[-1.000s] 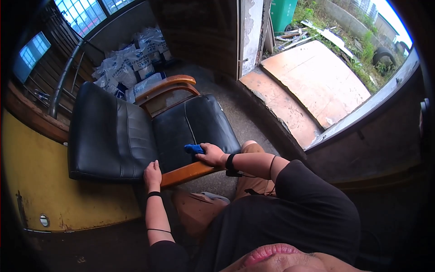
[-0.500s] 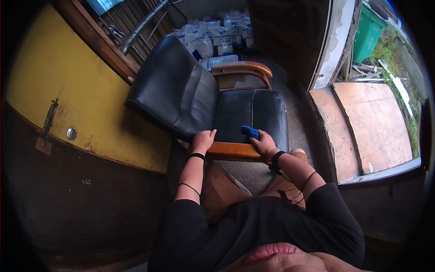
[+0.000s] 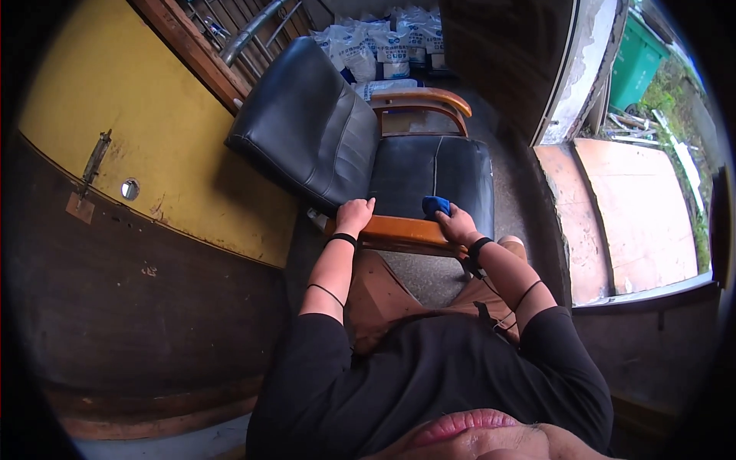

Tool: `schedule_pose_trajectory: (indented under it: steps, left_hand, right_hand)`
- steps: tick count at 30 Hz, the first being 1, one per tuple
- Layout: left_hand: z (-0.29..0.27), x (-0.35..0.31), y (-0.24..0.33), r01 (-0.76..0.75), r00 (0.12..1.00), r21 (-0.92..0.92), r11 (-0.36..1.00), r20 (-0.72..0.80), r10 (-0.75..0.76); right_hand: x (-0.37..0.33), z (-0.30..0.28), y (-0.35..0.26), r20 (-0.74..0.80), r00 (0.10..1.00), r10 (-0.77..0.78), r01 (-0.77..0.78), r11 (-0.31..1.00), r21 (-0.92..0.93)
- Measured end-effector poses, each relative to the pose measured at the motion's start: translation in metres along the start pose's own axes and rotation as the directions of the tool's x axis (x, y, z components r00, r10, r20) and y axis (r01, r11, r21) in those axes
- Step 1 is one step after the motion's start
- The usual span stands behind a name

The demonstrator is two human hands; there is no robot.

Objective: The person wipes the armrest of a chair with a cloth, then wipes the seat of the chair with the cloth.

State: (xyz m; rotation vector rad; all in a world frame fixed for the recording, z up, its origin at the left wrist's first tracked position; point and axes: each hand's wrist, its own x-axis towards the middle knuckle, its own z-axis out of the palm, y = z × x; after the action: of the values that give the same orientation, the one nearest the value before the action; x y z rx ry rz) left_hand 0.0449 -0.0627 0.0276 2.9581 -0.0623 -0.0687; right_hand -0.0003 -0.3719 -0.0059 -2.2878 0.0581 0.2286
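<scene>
A black padded armchair (image 3: 418,172) with wooden arms stands before me, its backrest (image 3: 295,115) on the left. My left hand (image 3: 355,216) is closed around the near wooden armrest (image 3: 410,231), at the end next to the backrest, thumb on top. Toward the armrest's other end is my right hand (image 3: 458,225), gripping a bunched blue cloth (image 3: 435,205) that sticks out over the seat's near edge. Whether the right fingers also wrap the wood underneath is hidden. The far armrest (image 3: 425,96) is untouched.
A yellow and dark-brown door panel (image 3: 153,146) with a bolt and a round hole is at left, close to the backrest. White printed sacks (image 3: 383,46) are piled behind the chair. At right, a doorway opens onto pale slabs (image 3: 636,207) and a green bin (image 3: 636,61).
The view has tilted, so the room and chair sit higher in the picture. Both hands keep their places on the armrest. The blue cloth looks more upright and bunched.
</scene>
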Motion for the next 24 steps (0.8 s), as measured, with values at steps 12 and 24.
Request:
schedule_pose_trajectory:
  steps: [12, 24]
  left_hand:
    - [-0.005, 0.0, -0.003, -0.036, 0.964, -0.024, 0.999, 0.261, 0.041]
    - [-0.006, 0.001, -0.009, 0.012, 0.996, -0.3, 0.954, 0.092, 0.016]
  right_hand:
    - [0.017, 0.007, 0.022, 0.122, 0.992, 0.044, -0.053, 0.996, 0.065]
    - [0.192, -0.044, 0.024, -0.012, 0.993, 0.117, -0.117, 0.993, 0.018]
